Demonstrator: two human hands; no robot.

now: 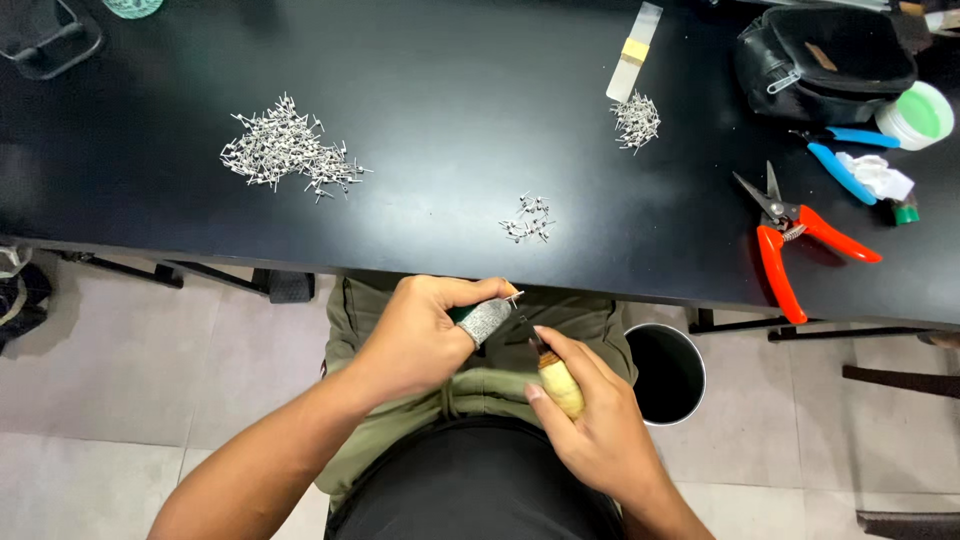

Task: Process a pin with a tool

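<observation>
- Left hand (425,335), thumb wrapped in a grey guard (486,318), pinches one small metal pin (515,297) at frame centre, below the table edge (420,268).
- Right hand (590,420) grips a wooden-handled tool (556,380).
- I judge steadiness matters: tip close, pin braced against the guard.

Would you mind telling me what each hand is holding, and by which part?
The left hand pinches a small metal pin at its lower end; the thumb wears a grey guard. The right hand grips a wooden-handled tool by its handle.
</observation>
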